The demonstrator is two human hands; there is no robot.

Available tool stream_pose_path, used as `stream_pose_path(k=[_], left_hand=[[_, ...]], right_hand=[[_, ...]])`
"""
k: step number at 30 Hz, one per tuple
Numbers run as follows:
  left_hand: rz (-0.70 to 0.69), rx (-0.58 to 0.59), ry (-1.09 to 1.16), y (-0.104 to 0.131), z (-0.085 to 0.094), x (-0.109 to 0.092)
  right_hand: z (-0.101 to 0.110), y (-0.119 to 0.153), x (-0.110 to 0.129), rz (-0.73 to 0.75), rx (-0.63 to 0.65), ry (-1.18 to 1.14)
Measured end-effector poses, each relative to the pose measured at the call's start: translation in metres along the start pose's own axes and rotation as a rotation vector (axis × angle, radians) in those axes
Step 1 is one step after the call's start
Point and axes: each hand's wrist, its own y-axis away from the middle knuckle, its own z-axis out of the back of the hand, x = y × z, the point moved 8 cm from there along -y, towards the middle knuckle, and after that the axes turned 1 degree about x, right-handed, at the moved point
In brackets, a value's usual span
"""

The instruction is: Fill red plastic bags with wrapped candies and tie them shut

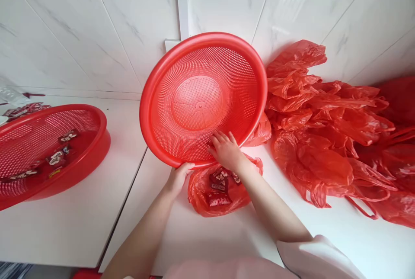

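In the head view, a red basket [199,102] is tipped up on edge, its mouth turned to the camera, right above an open red bag [202,205]! The lower rim is gripped by the left hand [178,178]; the right hand [225,151] is laid inside, fingers loosely spread, with something dark at the fingertips, though whether it is pinched cannot be told. Packets [219,180] are already seen in the bag. Here's the danger: with one rim held, the basket could be swung sideways and packets spilled past the bag's mouth. The soft bag wall might also be folded inward if pressed by the rim. And around it? The right side is crowded by a heap of crumpled red bags [311,140], the back by a tiled wall [81,24]. On the left of the worktop [129,214], a second basket [94,153] is seen, with more packets lying inside.
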Motion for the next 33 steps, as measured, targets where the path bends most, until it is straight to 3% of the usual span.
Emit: stream_pose_path(k=[4,6,11,16,22,25,30,33], left_hand=[[-0.101,-0.052,0.017,-0.006,0.008,-0.014],[-0.103,-0.083,0.026,-0.008,0.013,-0.016],[-0.137,-0.13,0.079,-0.01,0.022,-0.024],[-0.151,-0.141,0.094,-0.011,0.022,-0.029],[-0.191,-0.211,0.083,-0.013,0.035,-0.031],[-0.233,-0.253,0.055,-0.016,0.043,-0.031],[-0.325,-0.335,0.01,-0.014,0.051,-0.038],[-0.313,-0.341,0.021,-0.014,0.051,-0.038]], right_hand=[[0.008,0.013,0.033,0.284,0.155,-0.179],[0.018,0.016,0.039,0.339,0.167,-0.288],[0.043,0.01,0.013,0.136,-0.043,-0.619],[0.043,0.009,0.0,0.108,0.059,-0.876],[0.064,0.017,-0.001,0.172,-0.001,-0.64],[0.058,0.023,-0.002,0.175,0.139,-0.515],[0.028,0.032,-0.018,0.109,0.409,-0.189],[0.02,0.031,-0.023,0.082,0.465,-0.187]])
